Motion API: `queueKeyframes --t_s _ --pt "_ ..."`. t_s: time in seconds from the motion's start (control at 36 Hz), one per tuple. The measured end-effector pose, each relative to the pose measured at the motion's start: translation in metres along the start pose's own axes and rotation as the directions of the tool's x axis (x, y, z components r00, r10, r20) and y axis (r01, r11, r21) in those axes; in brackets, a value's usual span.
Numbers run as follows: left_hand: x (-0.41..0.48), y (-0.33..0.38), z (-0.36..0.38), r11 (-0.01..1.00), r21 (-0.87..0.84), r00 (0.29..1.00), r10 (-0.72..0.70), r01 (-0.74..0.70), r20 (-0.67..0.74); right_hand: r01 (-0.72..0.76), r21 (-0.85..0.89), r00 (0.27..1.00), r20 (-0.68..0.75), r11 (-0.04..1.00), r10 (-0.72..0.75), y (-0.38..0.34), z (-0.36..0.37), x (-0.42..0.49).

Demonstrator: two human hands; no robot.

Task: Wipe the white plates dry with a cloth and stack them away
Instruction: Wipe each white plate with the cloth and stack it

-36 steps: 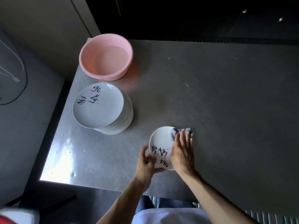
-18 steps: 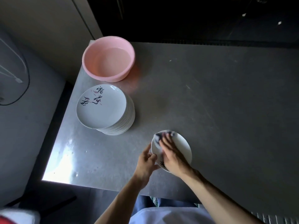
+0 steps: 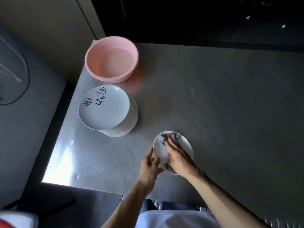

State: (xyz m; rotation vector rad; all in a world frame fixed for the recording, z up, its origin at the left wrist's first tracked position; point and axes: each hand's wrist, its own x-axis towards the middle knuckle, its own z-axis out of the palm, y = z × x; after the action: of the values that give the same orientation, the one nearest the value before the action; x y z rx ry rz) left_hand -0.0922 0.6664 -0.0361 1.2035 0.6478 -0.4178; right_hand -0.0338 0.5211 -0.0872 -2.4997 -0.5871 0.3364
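The left grip (image 3: 150, 163) is pinching the rim of a white, black-lettered plate (image 3: 186, 144). The right grip (image 3: 177, 155), fingers flat, is pressing a dark cloth (image 3: 164, 137) onto it.

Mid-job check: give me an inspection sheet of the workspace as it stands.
Surface: grey metal table, scuffed, glare at its near left corner.
Job's things: one white plate under a dark cloth; stack of white plates to its far left.
Clutter: pink basin at the far left corner.
Grippers: left hand pinches the plate's rim; right hand presses the cloth with spread fingers.
Cables: black cable loops left of the table.
Surroundings: pale wall at left, darkness beyond the table.
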Motion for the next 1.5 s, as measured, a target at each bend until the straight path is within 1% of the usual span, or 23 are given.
queueKeyframes --t_s 0.06,0.11,0.17,0.25,0.31,0.36,0.44,0.47,0.56,0.64,0.69,0.75,0.81,0.89,0.97,1.03,1.08,1.17,1.22,1.31,1.36,1.42,1.5 --pt "0.001 -0.004 0.003 0.997 -0.075 0.996 -0.025 0.018 -0.085 -0.269 -0.003 0.962 -0.043 0.963 0.269 0.004 -0.001 0.007" --pt "0.001 -0.005 0.005 0.992 -0.123 0.985 -0.061 0.042 -0.163 -0.350 0.034 0.935 -0.055 0.936 0.351 0.000 -0.001 0.010" --pt "0.004 -0.006 0.004 0.991 -0.122 0.971 -0.085 0.058 -0.223 -0.211 0.056 0.973 -0.081 0.976 0.215 -0.010 -0.001 0.006" --pt "0.012 0.000 -0.002 0.994 -0.070 0.964 -0.102 0.087 -0.246 0.168 0.047 0.986 -0.002 0.985 -0.168 -0.017 -0.004 -0.005" --pt "0.011 0.001 -0.007 0.994 -0.060 0.974 -0.103 0.093 -0.199 0.205 0.101 0.976 0.061 0.974 -0.211 -0.015 -0.007 -0.009" --pt "0.009 0.000 -0.010 0.993 -0.082 0.983 -0.098 0.086 -0.158 0.117 0.052 0.993 -0.018 0.992 -0.116 -0.008 -0.004 -0.009" --pt "0.007 0.001 -0.011 0.992 -0.094 0.987 -0.102 0.090 -0.126 -0.252 -0.004 0.964 -0.084 0.968 0.251 -0.005 -0.003 -0.005" --pt "0.007 0.002 -0.010 0.993 -0.076 0.989 -0.102 0.094 -0.103 -0.281 -0.010 0.958 -0.068 0.960 0.280 -0.006 -0.003 -0.004" --pt "0.004 0.008 -0.005 0.997 0.008 0.997 -0.071 0.071 0.019 0.006 0.035 1.000 -0.013 0.999 -0.006 -0.017 -0.002 -0.008" --pt "-0.002 0.012 -0.006 0.998 0.025 0.996 -0.063 0.062 0.070 0.218 0.029 0.974 0.063 0.976 -0.219 -0.020 -0.004 -0.015" --pt "-0.001 0.012 -0.010 0.998 0.022 0.995 -0.065 0.063 0.080 0.061 0.006 0.998 0.013 0.998 -0.061 -0.011 0.001 -0.012" --pt "0.000 0.010 -0.010 0.998 0.027 0.996 -0.065 0.063 0.058 -0.241 -0.021 0.968 -0.076 0.970 0.239 -0.007 0.000 -0.005" --pt "0.002 0.011 -0.007 0.999 0.029 0.997 -0.046 0.045 0.063 -0.319 0.025 0.940 -0.120 0.948 0.319 -0.015 -0.002 0.001" --pt "0.005 0.011 -0.003 0.998 0.047 0.997 -0.036 0.033 0.075 0.020 0.104 0.999 -0.035 0.994 -0.016 -0.029 -0.004 -0.007" --pt "0.008 0.006 -0.008 0.999 0.018 0.999 -0.035 0.035 0.020 0.173 0.103 0.983 0.036 0.979 -0.178 -0.020 -0.005 -0.012" --pt "0.007 0.003 -0.009 0.999 -0.036 1.000 -0.024 0.024 0.009 0.059 0.011 0.998 0.038 0.998 -0.059 -0.008 0.002 -0.008" --pt "0.007 0.000 -0.008 0.990 -0.135 0.997 -0.044 0.036 -0.057 -0.191 -0.040 0.981 -0.050 0.981 0.189 -0.001 0.005 0.000" --pt "0.013 -0.006 -0.008 0.985 -0.166 0.979 -0.072 0.040 -0.192 -0.360 0.042 0.922 -0.139 0.932 0.363 -0.006 0.005 0.009" --pt "0.018 -0.004 -0.008 0.993 -0.103 0.964 -0.077 0.052 -0.253 -0.223 0.092 0.963 -0.136 0.970 0.234 -0.020 0.002 0.010" --pt "0.018 -0.002 -0.013 0.997 -0.031 0.974 -0.079 0.074 -0.212 0.146 0.150 0.989 -0.018 0.978 -0.145 -0.032 0.002 0.001" --pt "0.015 -0.006 -0.019 0.996 -0.015 0.978 -0.088 0.087 -0.189 0.186 0.155 0.980 0.035 0.970 -0.193 -0.027 0.005 -0.001" --pt "0.010 -0.010 -0.024 0.995 -0.059 0.984 -0.092 0.084 -0.155 0.065 0.073 0.998 0.007 0.995 -0.066 -0.016 0.007 -0.001" --pt "0.006 -0.006 -0.024 0.993 -0.082 0.987 -0.095 0.085 -0.128 -0.253 -0.104 0.967 -0.056 0.962 0.248 -0.008 0.006 -0.002"
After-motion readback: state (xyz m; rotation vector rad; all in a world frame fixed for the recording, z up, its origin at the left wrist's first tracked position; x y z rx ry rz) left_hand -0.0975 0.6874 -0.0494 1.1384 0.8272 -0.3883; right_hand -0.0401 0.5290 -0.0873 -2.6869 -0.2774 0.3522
